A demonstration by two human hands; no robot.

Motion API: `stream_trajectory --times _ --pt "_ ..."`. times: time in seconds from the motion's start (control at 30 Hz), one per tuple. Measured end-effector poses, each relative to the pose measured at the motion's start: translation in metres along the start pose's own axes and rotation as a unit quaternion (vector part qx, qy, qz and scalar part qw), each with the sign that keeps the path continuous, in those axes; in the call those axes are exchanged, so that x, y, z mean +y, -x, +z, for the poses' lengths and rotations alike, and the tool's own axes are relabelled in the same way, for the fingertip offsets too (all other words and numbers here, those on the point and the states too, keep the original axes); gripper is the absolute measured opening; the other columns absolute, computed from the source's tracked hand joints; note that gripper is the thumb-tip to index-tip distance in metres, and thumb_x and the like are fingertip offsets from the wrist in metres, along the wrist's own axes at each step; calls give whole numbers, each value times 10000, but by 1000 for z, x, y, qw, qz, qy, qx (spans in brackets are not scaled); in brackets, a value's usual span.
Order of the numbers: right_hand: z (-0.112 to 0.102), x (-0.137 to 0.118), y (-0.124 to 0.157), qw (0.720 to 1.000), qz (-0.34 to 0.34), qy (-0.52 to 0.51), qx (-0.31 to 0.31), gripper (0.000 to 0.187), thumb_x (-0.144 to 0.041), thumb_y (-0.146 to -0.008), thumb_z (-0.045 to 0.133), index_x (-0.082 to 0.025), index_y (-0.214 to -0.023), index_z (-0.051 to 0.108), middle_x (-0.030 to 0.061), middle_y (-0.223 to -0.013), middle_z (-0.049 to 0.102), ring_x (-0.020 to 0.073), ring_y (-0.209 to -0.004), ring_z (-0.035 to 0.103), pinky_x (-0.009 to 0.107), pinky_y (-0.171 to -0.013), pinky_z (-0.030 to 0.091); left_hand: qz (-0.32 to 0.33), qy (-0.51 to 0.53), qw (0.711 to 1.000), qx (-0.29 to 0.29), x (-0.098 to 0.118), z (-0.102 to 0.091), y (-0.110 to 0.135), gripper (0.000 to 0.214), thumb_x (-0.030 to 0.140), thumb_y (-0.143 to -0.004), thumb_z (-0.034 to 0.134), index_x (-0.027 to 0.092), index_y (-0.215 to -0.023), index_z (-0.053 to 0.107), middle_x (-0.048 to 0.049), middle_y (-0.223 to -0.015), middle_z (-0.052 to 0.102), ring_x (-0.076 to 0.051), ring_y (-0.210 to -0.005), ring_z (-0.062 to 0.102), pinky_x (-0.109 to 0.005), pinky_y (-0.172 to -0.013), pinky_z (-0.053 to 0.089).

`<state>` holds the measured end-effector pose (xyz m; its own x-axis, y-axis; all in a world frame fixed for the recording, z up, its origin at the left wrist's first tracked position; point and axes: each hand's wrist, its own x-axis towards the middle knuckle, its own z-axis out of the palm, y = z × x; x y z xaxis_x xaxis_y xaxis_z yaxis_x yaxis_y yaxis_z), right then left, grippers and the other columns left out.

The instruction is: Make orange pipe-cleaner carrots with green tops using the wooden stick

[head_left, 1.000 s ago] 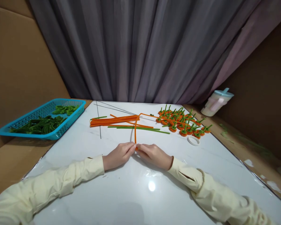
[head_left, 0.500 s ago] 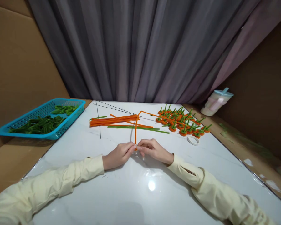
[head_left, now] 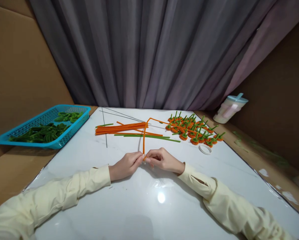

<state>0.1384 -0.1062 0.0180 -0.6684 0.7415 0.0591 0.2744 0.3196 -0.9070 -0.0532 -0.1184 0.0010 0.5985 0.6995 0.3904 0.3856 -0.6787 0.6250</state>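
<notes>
An orange pipe cleaner point(head_left: 144, 140) rises from between my fingertips, bends near its top and runs off to the right. My left hand point(head_left: 129, 165) pinches its lower end. From the other side, my right hand point(head_left: 163, 160) grips the same end between thumb and fingers, the two hands nearly touching. Just beyond lies a bundle of orange pipe cleaners point(head_left: 119, 129), with green pipe cleaners point(head_left: 149, 136) in front of it. To the right stand several small orange coils with green stems point(head_left: 194, 140).
A blue plastic basket point(head_left: 57, 144) with green looped pieces point(head_left: 43, 133) sits at the left. Thin dark rods point(head_left: 104, 126) lie behind the bundle. A white ring point(head_left: 205, 149) rests by the coils, and a lidded cup point(head_left: 229, 109) stands at the far right. A grey curtain point(head_left: 139, 53) hangs behind.
Both hands stay in almost the same place. The lower end of the pipe cleaner and the right fingertips have shifted very slightly.
</notes>
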Motion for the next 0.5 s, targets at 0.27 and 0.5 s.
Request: stream_trajectory --times 0.27,0.5 --pt "-3 -8 0 996 41 -54 -59 367 -470 -721 614 -106 -761 597 -18 -542 526 69 -488 409 187 -465 318 39 -38 998 -22 -1 1 6 228 211 -923 282 169 -753 428 5 -650 467 -105 -568 450 -211 -562 374" --pt "0 -12 2 994 77 -19 -79 391 -492 -692 633 -106 -650 589 -26 -492 506 56 -459 367 180 -425 273 95 -70 992 -37 -3 1 8 234 206 -931 254 158 -810 448 -24 -686 501 -120 -582 471 -222 -566 398"
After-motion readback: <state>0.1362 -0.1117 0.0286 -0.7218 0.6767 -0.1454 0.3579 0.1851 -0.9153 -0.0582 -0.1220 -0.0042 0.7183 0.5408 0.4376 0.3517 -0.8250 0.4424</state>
